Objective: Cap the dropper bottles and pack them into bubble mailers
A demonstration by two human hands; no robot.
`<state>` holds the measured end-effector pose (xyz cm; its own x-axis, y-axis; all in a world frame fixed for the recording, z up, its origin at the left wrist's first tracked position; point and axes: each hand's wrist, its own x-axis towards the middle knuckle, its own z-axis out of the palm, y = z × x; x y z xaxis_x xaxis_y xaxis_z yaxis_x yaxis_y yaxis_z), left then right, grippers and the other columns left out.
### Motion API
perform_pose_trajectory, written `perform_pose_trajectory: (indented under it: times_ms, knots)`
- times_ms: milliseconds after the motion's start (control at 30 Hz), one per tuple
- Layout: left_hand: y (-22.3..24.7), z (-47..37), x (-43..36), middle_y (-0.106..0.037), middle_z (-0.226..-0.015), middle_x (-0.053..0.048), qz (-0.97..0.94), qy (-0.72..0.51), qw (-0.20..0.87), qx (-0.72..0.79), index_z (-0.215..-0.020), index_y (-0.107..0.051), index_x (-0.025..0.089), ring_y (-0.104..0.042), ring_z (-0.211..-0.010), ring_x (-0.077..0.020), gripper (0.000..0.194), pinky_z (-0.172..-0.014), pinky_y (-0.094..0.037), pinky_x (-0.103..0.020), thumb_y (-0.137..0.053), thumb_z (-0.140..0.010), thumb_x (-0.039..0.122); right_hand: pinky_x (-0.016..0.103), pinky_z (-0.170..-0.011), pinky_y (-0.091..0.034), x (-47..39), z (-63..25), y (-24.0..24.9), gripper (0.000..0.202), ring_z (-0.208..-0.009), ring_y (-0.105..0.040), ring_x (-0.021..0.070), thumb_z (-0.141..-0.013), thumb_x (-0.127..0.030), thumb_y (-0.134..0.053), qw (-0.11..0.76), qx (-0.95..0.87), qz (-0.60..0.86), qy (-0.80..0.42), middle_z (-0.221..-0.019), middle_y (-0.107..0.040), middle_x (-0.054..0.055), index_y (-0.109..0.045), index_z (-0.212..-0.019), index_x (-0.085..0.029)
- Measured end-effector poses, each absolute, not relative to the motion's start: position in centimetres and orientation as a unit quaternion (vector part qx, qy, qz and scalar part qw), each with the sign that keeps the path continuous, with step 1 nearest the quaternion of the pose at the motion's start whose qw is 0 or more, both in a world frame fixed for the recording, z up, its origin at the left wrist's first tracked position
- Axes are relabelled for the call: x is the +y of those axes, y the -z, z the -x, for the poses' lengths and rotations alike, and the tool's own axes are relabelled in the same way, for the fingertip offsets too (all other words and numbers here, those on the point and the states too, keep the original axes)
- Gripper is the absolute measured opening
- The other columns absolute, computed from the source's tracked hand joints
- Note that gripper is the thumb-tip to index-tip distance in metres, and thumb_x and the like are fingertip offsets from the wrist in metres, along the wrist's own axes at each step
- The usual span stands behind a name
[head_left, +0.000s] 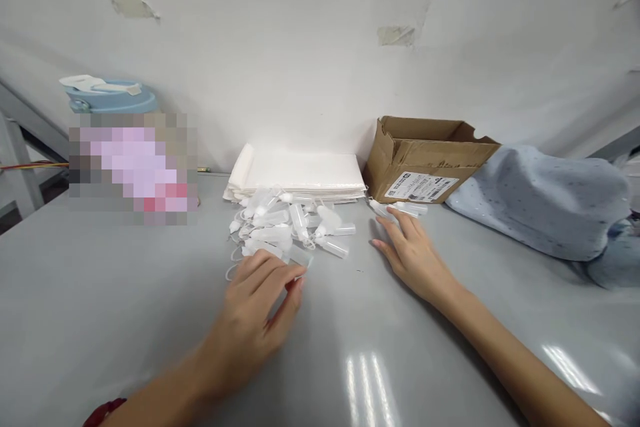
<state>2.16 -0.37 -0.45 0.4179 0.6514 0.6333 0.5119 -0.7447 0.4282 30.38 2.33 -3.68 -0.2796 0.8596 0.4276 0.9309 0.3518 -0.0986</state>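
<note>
A pile of small translucent plastic bottles (273, 233) with white caps and thin loops lies in the middle of the grey table. At the near side of this pile is my left hand (263, 300), its thumb and index finger pinched at the end of one small bottle (301, 255); the fingers partly cover the contact. To the right, my right hand (413, 250) is open, palm down, fingers stretched out. Its fingertips reach a bottle (381, 209) in front of the cardboard box, with another bottle (413, 208) just beyond them.
Behind the pile lies a stack of white padded sheets or bags (305, 173). An open cardboard box (430, 160) with a label stands at the back right, beside a blue-grey cloth (545, 200). A light blue lidded container (113, 99) is at the back left, near a blurred-out patch.
</note>
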Motion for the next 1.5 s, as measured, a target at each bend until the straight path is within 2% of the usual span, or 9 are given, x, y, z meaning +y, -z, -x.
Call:
perform_pose_trajectory:
  times_ms: [200,467,600,767,867,1000,1067,1300,1500]
  knots:
    - [0.4,-1.6,-0.6,-0.056,-0.071,0.0,-0.852,-0.402,0.079,0.327,-0.098,-0.056,0.019,-0.048,-0.068,-0.0158,0.022,-0.066,-0.041,-0.031,-0.053,-0.084,0.002,0.053,-0.095,-0.041,3.3,-30.8,4.2,0.028,-0.118,-0.048,0.0342,-0.095,-0.026,-0.042,0.206,-0.783,0.581,0.084,-0.126,-0.052,0.021,-0.063,-0.11,-0.013]
    - [0.5,-1.7,-0.5,-0.056,-0.07,0.002,-0.856,-0.408,0.068,0.31,-0.093,-0.057,0.017,-0.047,-0.067,-0.0138,0.018,-0.066,-0.041,-0.028,-0.054,-0.085,0.002,0.038,-0.077,-0.048,2.7,-30.4,2.9,0.022,-0.085,-0.061,0.0239,-0.09,-0.018,-0.042,0.298,-0.748,0.592,0.037,-0.089,-0.066,0.01,-0.063,-0.084,-0.019]
    - [0.4,-1.7,-0.5,-0.056,-0.069,0.001,-0.857,-0.403,0.071,0.312,-0.094,-0.058,0.017,-0.048,-0.066,-0.0139,0.017,-0.066,-0.042,-0.028,-0.052,-0.086,0.002,0.03,-0.063,-0.05,0.2,-29.2,0.6,0.009,-0.079,-0.063,0.0204,-0.091,-0.025,-0.048,0.371,-0.708,0.601,-0.014,-0.087,-0.066,0.007,-0.055,-0.096,-0.019]
    - [0.1,-1.5,-0.6,-0.057,-0.072,0.002,-0.828,-0.397,0.142,0.37,-0.107,-0.057,0.019,-0.053,-0.069,-0.0127,0.019,-0.066,-0.046,-0.025,-0.051,-0.09,0.013,0.022,-0.058,-0.052,-2.4,-27.2,-1.7,0.017,-0.07,-0.064,0.0141,-0.093,-0.03,-0.051,0.401,-0.712,0.543,-0.194,-0.08,-0.067,0.0,-0.057,-0.108,-0.024]
    - [-0.3,-1.2,-0.7,-0.06,-0.078,0.002,-0.805,-0.333,0.248,0.423,-0.113,-0.056,0.023,-0.058,-0.074,-0.0124,0.022,-0.063,-0.048,-0.021,-0.048,-0.093,0.026,0.021,-0.065,-0.052,-3.1,-26.1,-2.0,0.019,-0.077,-0.065,0.0122,-0.09,-0.025,-0.057,0.421,-0.697,0.499,-0.295,-0.089,-0.07,-0.002,-0.063,-0.107,-0.029]
    - [-0.9,-0.9,-1.0,-0.063,-0.081,0.002,-0.783,-0.286,0.327,0.446,-0.11,-0.059,0.025,-0.061,-0.074,-0.0123,0.023,-0.051,-0.046,-0.017,-0.045,-0.094,0.034,0.021,-0.075,-0.051,-3.6,-25.3,-1.9,0.025,-0.088,-0.064,0.0119,-0.088,-0.016,-0.058,0.421,-0.725,0.46,-0.294,-0.098,-0.069,-0.001,-0.064,-0.11,-0.027]
    - [-1.2,-0.9,-1.1,-0.063,-0.079,0.002,-0.778,-0.289,0.336,0.445,-0.103,-0.062,0.025,-0.061,-0.071,-0.0124,0.022,-0.052,-0.046,-0.017,-0.045,-0.093,0.035,0.02,-0.076,-0.051,-3.7,-25.1,-1.8,0.027,-0.089,-0.064,0.0113,-0.088,-0.012,-0.058,0.424,-0.737,0.442,-0.285,-0.098,-0.069,0.0,-0.064,-0.111,-0.025]
    - [-2.0,-1.3,-1.1,-0.064,-0.074,0.005,-0.772,-0.319,0.338,0.433,-0.089,-0.066,0.025,-0.061,-0.067,-0.0103,0.017,-0.063,-0.046,-0.019,-0.049,-0.091,0.027,0.022,-0.076,-0.051,-3.7,-24.8,-1.6,0.032,-0.091,-0.063,0.0121,-0.086,-0.007,-0.059,0.429,-0.749,0.43,-0.263,-0.099,-0.068,0.001,-0.063,-0.113,-0.023]
    - [-2.0,-1.5,-1.3,-0.065,-0.074,0.007,-0.752,-0.338,0.383,0.417,-0.089,-0.067,0.027,-0.061,-0.068,-0.0079,0.017,-0.065,-0.045,-0.017,-0.052,-0.09,0.021,0.022,-0.075,-0.052,-4.0,-24.3,-1.4,0.035,-0.089,-0.063,0.0126,-0.084,-0.004,-0.06,0.437,-0.756,0.414,-0.256,-0.098,-0.069,0.002,-0.063,-0.115,-0.022]
